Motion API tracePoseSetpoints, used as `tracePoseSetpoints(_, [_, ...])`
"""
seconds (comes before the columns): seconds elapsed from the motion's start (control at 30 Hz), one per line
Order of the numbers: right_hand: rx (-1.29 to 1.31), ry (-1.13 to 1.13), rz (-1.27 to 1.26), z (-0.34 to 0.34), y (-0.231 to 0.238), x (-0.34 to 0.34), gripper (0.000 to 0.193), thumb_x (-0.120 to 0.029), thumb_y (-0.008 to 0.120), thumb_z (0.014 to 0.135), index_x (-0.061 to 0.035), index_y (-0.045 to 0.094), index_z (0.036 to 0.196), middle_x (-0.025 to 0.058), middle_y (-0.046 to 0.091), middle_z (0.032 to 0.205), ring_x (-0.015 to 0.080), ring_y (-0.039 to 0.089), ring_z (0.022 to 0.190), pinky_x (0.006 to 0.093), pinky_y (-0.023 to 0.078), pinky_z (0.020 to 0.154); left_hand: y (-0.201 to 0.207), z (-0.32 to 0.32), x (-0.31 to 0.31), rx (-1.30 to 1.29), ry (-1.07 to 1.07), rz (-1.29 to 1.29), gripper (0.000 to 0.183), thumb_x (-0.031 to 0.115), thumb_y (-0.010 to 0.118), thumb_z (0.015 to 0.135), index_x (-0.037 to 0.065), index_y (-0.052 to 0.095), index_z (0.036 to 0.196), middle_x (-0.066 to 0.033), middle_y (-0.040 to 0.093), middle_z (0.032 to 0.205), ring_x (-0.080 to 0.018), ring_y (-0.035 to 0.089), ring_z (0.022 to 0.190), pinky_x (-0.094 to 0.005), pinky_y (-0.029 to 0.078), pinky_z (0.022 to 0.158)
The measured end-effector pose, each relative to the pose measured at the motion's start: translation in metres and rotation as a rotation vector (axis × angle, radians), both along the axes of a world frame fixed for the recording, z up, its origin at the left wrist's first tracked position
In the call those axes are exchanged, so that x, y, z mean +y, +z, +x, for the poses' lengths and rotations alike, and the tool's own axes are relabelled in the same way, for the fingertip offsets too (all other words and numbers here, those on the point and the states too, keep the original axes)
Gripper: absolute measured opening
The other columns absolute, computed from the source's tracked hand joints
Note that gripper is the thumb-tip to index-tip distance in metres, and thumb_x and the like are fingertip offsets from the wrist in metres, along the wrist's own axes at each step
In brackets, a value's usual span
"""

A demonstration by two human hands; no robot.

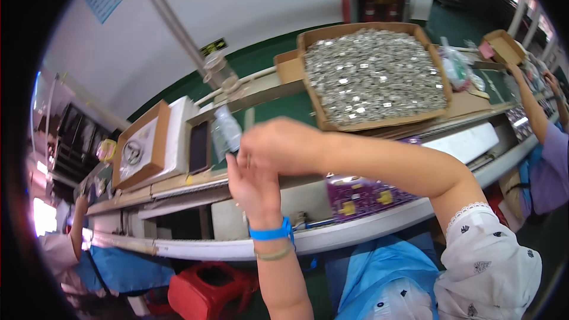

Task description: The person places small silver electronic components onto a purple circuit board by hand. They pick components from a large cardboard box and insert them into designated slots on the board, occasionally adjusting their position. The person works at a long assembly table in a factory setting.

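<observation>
My left hand (pixel 258 192) is raised in front of the conveyor bench, palm up, its thumb stretched out. A blue wrist strap (pixel 271 231) circles that wrist above a pale band. Across its fingers lies my right hand (pixel 281 145), with fingers curled in; whatever they may hold is hidden. Just behind the hands, a clear plastic bag (pixel 227 130) rests on the bench. Purple circuit boards (pixel 361 195) with yellow parts lie on the near side, partly under my right forearm.
A large cardboard box (pixel 323 115) full of small silvery metal parts stands behind my right arm. At left are a shallow carton (pixel 157 148), white foam (pixel 178 124) and a dark tray (pixel 200 148). Co-workers' arms reach in at both sides. A red stool (pixel 192 293) stands below.
</observation>
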State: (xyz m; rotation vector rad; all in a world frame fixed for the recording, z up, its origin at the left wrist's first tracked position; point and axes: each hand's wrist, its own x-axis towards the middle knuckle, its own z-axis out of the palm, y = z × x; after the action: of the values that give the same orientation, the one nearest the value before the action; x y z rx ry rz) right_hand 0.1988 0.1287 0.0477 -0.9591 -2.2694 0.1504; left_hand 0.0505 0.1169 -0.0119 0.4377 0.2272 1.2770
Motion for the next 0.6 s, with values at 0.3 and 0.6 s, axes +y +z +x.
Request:
tracePoseSetpoints(0.3, [0.068, -0.058, 0.047, 0.094, -0.013, -0.138, 0.027, -0.009, 0.066, 0.084, -0.0002, 0.066, 0.11, 0.0133, 0.069, 0.099, 0.0304, 0.07, 0.09, 0.0387, 0.058, 0.078, -0.038, 0.064, -0.097, -0.278, -0.205, -0.277, 0.025, 0.021, 0.044, 0.107, 0.002, 0.059, 0.109, -0.0141, 0.065, 0.112, -0.0259, 0.063, 0.102, -0.0403, 0.053, 0.094])
tracePoseSetpoints(0.6, [0.946, -0.492, -0.626, 0.249, -0.034, -0.245, 0.021, 0.001, 0.062, 0.095, 0.0022, 0.067, 0.116, 0.006, 0.066, 0.099, 0.017, 0.069, 0.09, 0.0299, 0.056, 0.081, -0.015, 0.157, -0.2, 1.05, -0.153, 0.606, 0.015, 0.012, 0.061, 0.099, 0.001, 0.073, 0.099, 0.0026, 0.052, 0.069, -0.0052, 0.043, 0.062, -0.0229, 0.035, 0.056])
